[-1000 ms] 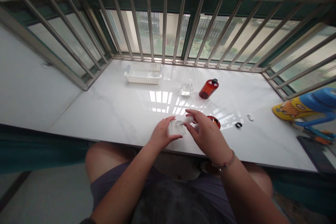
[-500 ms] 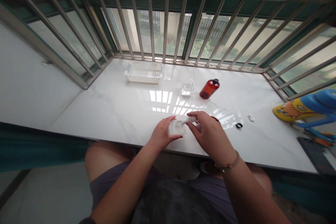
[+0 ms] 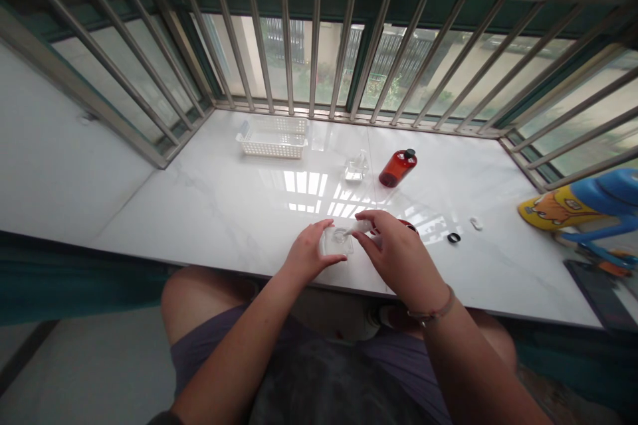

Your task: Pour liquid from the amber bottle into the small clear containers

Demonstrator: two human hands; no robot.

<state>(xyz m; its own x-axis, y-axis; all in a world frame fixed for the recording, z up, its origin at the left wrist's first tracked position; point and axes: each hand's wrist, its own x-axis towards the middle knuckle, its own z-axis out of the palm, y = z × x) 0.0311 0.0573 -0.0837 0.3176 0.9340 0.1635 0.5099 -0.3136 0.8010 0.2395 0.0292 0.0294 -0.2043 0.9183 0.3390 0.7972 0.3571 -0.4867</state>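
My left hand (image 3: 312, 249) is curled around the sides of a clear square container (image 3: 337, 251), which has a round opening on top, near the front edge of the counter. Between the thumb and fingers of my right hand (image 3: 391, 242) is a small white item with a narrow tip (image 3: 361, 226); it looks like a small squeeze bottle. Its tip points left, at the container's round opening. Behind my right hand a reddish-brown object (image 3: 409, 225) shows only in part. Beyond both hands stand a clear glass bottle (image 3: 355, 169) and an amber-red bottle with a black cap (image 3: 397, 169).
A white perforated basket (image 3: 273, 146) sits at the back left. On the right lie a black ring (image 3: 453, 238) and a small white piece (image 3: 476, 223). Farther right are a blue-and-yellow water bottle (image 3: 573, 204) and a dark phone (image 3: 601, 292). Metal bars (image 3: 319, 73) close off the back.
Hardly anything differs. Both hands keep their places, and the white item's tip stays over the clear container's opening.
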